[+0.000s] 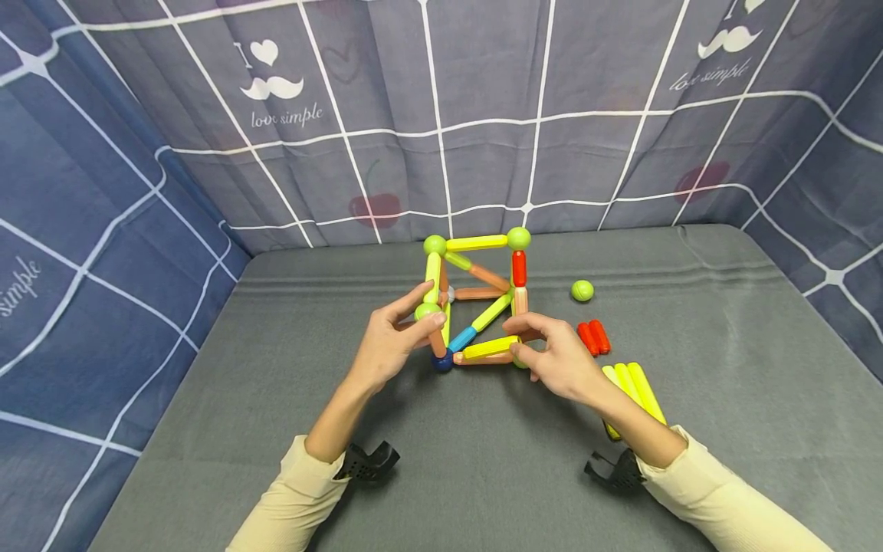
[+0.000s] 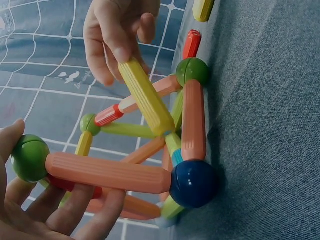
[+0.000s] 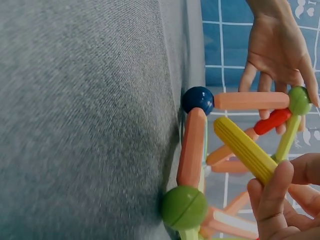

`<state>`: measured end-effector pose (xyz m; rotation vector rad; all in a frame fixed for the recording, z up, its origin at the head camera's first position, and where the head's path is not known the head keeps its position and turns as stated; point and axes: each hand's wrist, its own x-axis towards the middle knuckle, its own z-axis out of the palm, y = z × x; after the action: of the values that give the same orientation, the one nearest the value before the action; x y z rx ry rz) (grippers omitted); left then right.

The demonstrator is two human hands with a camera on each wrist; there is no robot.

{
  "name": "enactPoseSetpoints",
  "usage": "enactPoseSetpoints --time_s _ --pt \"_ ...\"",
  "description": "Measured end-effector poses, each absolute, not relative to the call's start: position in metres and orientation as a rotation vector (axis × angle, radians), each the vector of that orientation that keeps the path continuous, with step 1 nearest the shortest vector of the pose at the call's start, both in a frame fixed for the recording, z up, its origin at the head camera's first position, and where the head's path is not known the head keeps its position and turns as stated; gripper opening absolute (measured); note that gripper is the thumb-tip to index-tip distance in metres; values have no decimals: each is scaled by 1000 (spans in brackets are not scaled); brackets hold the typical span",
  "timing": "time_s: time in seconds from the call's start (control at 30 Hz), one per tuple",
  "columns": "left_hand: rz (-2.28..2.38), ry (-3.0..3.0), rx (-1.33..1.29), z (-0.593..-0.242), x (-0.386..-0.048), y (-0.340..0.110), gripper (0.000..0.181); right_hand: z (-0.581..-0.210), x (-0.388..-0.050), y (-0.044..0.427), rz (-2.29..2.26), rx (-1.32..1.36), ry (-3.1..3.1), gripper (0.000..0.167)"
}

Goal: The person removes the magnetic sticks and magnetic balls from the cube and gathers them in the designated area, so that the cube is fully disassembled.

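A box-shaped frame of sticks and balls stands on the grey cloth. My left hand (image 1: 382, 345) holds its near upper left corner, thumb and fingers about a green ball (image 2: 31, 158). From that ball an orange stick (image 2: 107, 172) runs down to a dark blue ball (image 2: 195, 183). My right hand (image 1: 560, 359) pinches one end of a yellow stick (image 3: 244, 149). The stick's other end points toward the blue ball corner, apart from it in the right wrist view. Below it lies the orange bottom stick (image 3: 191, 147), which joins a green ball (image 3: 184, 207).
On the cloth (image 1: 262, 383) right of the frame are a loose green ball (image 1: 582, 290), two red sticks (image 1: 594, 337) and several yellow sticks (image 1: 633, 387), partly behind the right forearm. A patterned curtain (image 1: 483, 169) hangs behind; similar blue cloth (image 1: 83, 268) stands at the left.
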<state>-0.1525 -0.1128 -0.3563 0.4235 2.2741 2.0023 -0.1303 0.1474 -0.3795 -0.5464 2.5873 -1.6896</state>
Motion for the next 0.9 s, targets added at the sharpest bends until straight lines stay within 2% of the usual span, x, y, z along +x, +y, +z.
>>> enactPoseSetpoints --time_s 0.3,0.6,0.9 --pt "2006 2271 405 -357 -152 -112 55 -375 -119 167 -1789 -515 2597 35" --pt "2000 2275 412 -356 -152 -112 56 -373 -104 186 -1839 -445 2639 34" --pt "1982 2289 414 -356 -152 -112 55 -369 -92 214 -1874 -417 2622 41"
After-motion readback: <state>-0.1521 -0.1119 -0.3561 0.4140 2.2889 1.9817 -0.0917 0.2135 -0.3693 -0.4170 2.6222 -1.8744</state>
